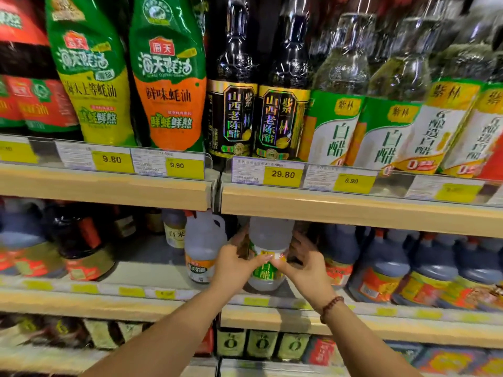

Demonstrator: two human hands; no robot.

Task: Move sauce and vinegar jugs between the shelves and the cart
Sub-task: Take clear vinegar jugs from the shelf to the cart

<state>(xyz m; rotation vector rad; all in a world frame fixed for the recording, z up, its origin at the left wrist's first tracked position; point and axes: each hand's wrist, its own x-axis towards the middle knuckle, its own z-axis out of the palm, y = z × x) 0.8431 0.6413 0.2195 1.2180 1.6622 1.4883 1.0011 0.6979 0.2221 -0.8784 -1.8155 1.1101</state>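
On the middle shelf (353, 213) both hands — left hand (234, 263), right hand (304, 263) — clasped a white vinegar jug (268, 240), its move evidently mid-way, cart unseen.

You're standing in a shop, at a supermarket condiment aisle. Wooden-edged shelves (353, 205) are running in tiers, carrying yellow price tags (283, 174) reading 9.80, 9.90, 29.80. Green sauce pouches (168, 85), dark vinegar bottles (234, 104) and white vinegar bottles (337, 112) are sitting in rows, with dark jugs (381, 262) lining the tier below.
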